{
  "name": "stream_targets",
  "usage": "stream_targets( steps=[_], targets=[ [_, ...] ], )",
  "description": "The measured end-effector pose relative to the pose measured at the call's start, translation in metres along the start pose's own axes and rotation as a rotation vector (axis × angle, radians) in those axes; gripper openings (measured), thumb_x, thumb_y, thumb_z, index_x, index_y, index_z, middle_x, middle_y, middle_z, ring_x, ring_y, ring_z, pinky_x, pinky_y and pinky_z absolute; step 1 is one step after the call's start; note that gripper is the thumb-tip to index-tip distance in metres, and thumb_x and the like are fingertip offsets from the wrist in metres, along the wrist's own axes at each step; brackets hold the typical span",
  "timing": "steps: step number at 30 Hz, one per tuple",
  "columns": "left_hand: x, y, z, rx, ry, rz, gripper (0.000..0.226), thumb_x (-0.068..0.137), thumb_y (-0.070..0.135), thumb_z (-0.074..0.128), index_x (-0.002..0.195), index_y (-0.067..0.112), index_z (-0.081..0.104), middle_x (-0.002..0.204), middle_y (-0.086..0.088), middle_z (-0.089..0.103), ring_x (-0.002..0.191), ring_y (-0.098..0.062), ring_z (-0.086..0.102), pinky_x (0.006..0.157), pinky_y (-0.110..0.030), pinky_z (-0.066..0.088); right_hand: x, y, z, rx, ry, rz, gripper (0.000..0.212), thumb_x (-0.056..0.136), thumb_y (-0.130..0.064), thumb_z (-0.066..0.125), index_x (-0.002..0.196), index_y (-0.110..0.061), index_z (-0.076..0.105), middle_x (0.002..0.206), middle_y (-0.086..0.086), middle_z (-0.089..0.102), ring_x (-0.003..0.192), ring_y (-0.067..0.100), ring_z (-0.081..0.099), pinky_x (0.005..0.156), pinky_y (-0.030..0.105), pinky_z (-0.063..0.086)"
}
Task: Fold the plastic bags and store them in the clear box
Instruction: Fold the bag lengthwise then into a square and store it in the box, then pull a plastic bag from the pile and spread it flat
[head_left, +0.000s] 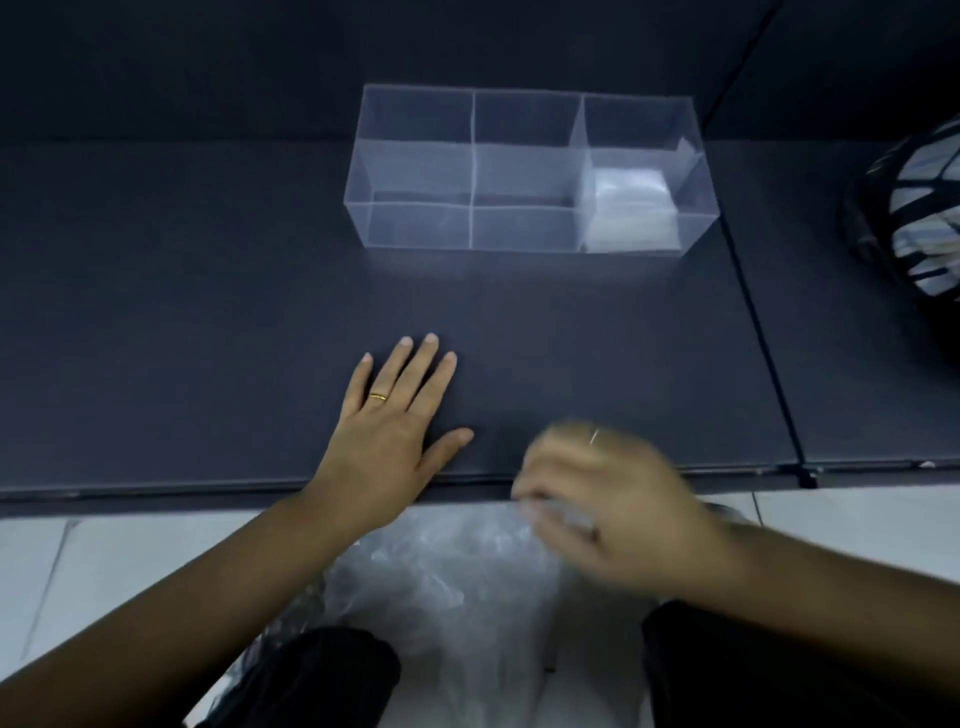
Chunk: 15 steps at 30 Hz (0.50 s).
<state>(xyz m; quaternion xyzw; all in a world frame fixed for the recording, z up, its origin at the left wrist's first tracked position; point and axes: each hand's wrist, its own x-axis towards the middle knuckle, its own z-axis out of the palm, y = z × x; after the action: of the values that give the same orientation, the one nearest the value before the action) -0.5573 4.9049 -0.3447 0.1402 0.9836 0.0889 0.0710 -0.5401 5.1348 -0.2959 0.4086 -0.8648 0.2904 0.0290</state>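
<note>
One compartment, rightmost in the clear box (415, 228), holds folded bags (631, 208).

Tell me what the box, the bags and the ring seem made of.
Box: thin clear plastic, glossy; the table shows through its walls.
Bags: thin translucent film, probably plastic, crinkled and shiny.
Ring: yellow metal, maybe gold; it glints.

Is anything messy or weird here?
Just the loose plastic bags: crumpled in a heap below the table edge, unlike the neat folded stack in the clear box's right end compartment. The blurry right hand seems to pinch them.
</note>
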Motion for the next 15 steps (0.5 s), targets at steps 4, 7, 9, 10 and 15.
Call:
stream_targets(
  steps=[4, 7, 9, 10, 15],
  targets=[
    [-0.018, -0.006, 0.003, 0.050, 0.010, 0.021, 0.072, 0.094, 0.060, 0.014, 0.153, 0.018, 0.017, 0.160, -0.002, 0.013, 0.148, -0.020, 0.006, 0.120, -0.046, 0.004, -0.047, -0.021, 0.079, 0.008, -0.723, 0.027, 0.051, 0.094, -0.038, 0.052, 0.140, -0.018, 0.042, 0.146, 0.010, 0.041, 0.128, 0.026, 0.043, 0.107, 0.038, 0.035],
    [-0.018, -0.006, 0.004, 0.061, 0.016, 0.022, 0.071, 0.095, 0.060, 0.014, 0.153, 0.017, 0.017, 0.160, -0.004, 0.014, 0.148, -0.021, 0.007, 0.120, -0.047, 0.005, -0.055, -0.011, 0.103, -0.112, -0.836, 0.039, 0.069, 0.085, -0.044, 0.063, 0.144, -0.019, 0.037, 0.142, 0.011, 0.043, 0.125, 0.026, 0.043, 0.105, 0.037, 0.034],
    [-0.018, -0.006, 0.005, 0.062, 0.005, 0.019, 0.071, 0.095, 0.060, 0.014, 0.153, 0.017, 0.016, 0.161, -0.004, 0.013, 0.148, -0.021, 0.006, 0.120, -0.047, 0.004, -0.050, -0.012, 0.107, -0.187, -0.765, -0.021, 0.040, 0.072, -0.044, 0.075, 0.106, -0.024, 0.066, 0.099, -0.001, 0.065, 0.090, 0.017, 0.061, 0.078, 0.028, 0.048],
    [-0.018, -0.007, 0.005, 0.062, 0.001, 0.017, 0.071, 0.095, 0.060, 0.014, 0.153, 0.018, 0.015, 0.161, -0.004, 0.012, 0.148, -0.020, 0.005, 0.120, -0.046, 0.003, -0.047, -0.014, 0.106, -0.205, -0.711, -0.020, 0.025, 0.072, -0.042, 0.076, 0.089, -0.026, 0.067, 0.086, -0.005, 0.064, 0.080, 0.015, 0.061, 0.071, 0.025, 0.047],
    [-0.017, -0.011, -0.004, -0.153, -0.028, 0.010, 0.069, 0.095, 0.060, 0.011, 0.152, 0.023, 0.017, 0.161, 0.004, 0.005, 0.147, -0.009, -0.006, 0.119, -0.038, -0.008, -0.033, -0.016, 0.077, 0.158, -0.550, 0.162, 0.024, 0.089, -0.037, 0.060, 0.083, -0.015, 0.066, 0.086, 0.002, 0.064, 0.087, 0.021, 0.058, 0.074, 0.030, 0.041]
  ],
)
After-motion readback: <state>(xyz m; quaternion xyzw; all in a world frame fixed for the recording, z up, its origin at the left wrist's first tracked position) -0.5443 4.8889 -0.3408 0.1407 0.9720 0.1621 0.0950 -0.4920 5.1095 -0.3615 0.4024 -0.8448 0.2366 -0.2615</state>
